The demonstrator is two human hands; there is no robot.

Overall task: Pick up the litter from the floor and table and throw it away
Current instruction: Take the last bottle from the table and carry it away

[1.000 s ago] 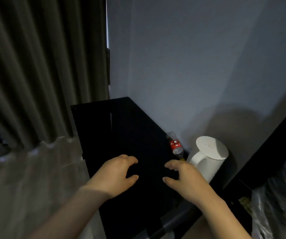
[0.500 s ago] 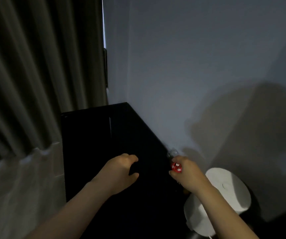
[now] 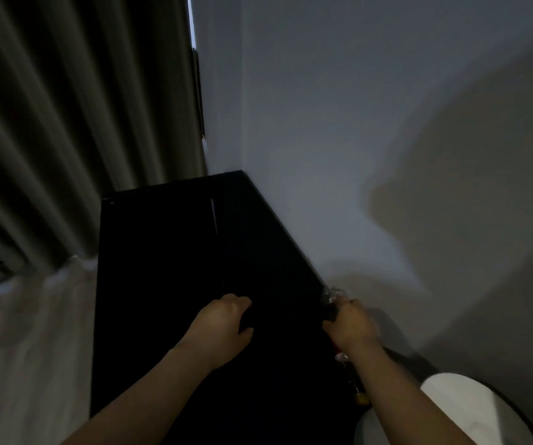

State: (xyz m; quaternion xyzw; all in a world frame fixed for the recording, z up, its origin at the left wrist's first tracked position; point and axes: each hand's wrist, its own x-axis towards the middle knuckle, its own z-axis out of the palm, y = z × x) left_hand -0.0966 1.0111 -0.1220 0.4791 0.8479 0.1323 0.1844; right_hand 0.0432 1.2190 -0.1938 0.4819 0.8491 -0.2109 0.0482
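We see a flat black rectangular tabletop [image 3: 178, 284] pushed into the corner of a room. Its far edge lies below a dark pleated curtain [image 3: 66, 123] and its right edge runs along a plain grey wall [image 3: 339, 123]. Shadows fall across the wall on the right. To the left of the tabletop lies a pale floor [image 3: 27, 348], blurred. At the lower right a white round-topped kettle [image 3: 458, 409] stands just beside the tabletop's right edge, partly hidden by our right forearm.

Both arms reach forward from the bottom of the view, bare to the wrist. Our left hand [image 3: 220, 329] hangs over the middle of the black surface, back upward, its fingers loosely curled and the thumb out to the side, holding nothing. Our right hand [image 3: 352, 329] is at the tabletop's right edge, close to the wall, with its fingers wrapped round a clear plastic bottle with a red label [image 3: 332, 295]. The bottle's clear end sticks out beyond the knuckles, and bits of red and a yellowish end show below the wrist. We cannot tell whether the bottle rests on the surface or is lifted off it.

We count two hands, one bottle, one kettle, one tabletop and one curtain.
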